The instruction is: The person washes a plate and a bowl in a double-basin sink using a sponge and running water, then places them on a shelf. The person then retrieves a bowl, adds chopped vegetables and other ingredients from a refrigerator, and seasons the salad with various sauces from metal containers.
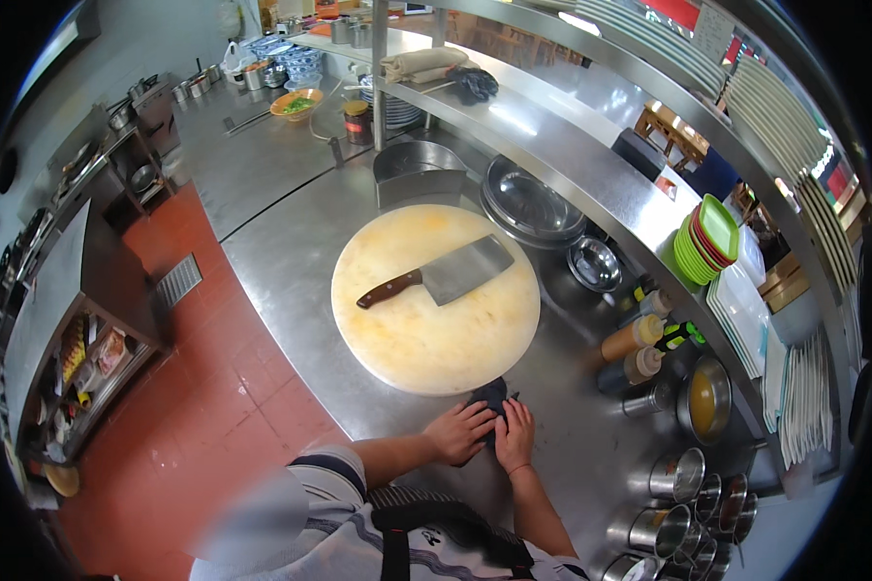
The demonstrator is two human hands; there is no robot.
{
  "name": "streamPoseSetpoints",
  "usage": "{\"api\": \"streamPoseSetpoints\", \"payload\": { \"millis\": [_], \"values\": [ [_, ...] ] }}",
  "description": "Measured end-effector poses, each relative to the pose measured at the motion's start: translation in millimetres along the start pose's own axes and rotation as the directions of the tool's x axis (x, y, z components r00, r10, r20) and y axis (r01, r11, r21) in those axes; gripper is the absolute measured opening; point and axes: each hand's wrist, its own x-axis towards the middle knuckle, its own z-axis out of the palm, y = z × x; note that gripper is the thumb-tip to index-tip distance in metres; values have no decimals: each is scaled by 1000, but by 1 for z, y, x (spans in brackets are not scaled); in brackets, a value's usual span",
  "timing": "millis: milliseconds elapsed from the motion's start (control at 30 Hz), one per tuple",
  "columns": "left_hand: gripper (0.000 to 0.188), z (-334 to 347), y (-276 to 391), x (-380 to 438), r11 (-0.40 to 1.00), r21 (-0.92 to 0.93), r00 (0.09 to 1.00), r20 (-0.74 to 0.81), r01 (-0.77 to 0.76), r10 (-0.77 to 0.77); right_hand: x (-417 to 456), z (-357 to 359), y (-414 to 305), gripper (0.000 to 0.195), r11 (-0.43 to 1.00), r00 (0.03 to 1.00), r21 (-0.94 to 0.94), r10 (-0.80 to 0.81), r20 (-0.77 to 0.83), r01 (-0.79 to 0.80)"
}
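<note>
Both hands are on a dark cloth (490, 394), bunched on the steel counter against the near edge of a round chopping board (436, 356). My left hand (461, 433) lies over the cloth's left side, fingers pointing across it. My right hand (514, 437) grips its right side, fingertips near the board's rim. Much of the cloth is hidden beneath the hands. A cleaver (469, 270) rests flat on the board, its brown handle to the left and its wide blade to the right.
Behind the board stand a curved steel container (419, 185) and stacked steel pans (534, 200). Sauce bottles (632, 338), a bowl of yellow liquid (703, 401) and several steel pots (660, 529) line the right. A steel shelf (574, 156) overhangs the counter, holding stacked green and red dishes (706, 240).
</note>
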Motion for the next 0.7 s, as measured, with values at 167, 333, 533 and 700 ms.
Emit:
{"api": "streamPoseSetpoints", "payload": {
  "millis": [167, 333, 533, 700],
  "values": [
    [41, -8, 9, -2, 916, -359, 983, 15, 176, -183, -6, -10, -16, 31, 988, 992, -128, 76, -97, -88],
    [35, -45, 21, -74, 602, -558, 746, 47, 571, -664, -10, 13, -71, 34, 969, 994, -231, -99, -47, 85],
    [32, -60, 28, -185, 410, -592, 561, 87, 694, -823, -27, 22, -69, 18, 988, 991, -144, 39, -129, -58],
    [28, -60, -12, -214, 113, -825, 450, 183, 553, -874, -26, 40, -101, 18, 927, 952, 218, 303, 49, -306]
  ]
}}
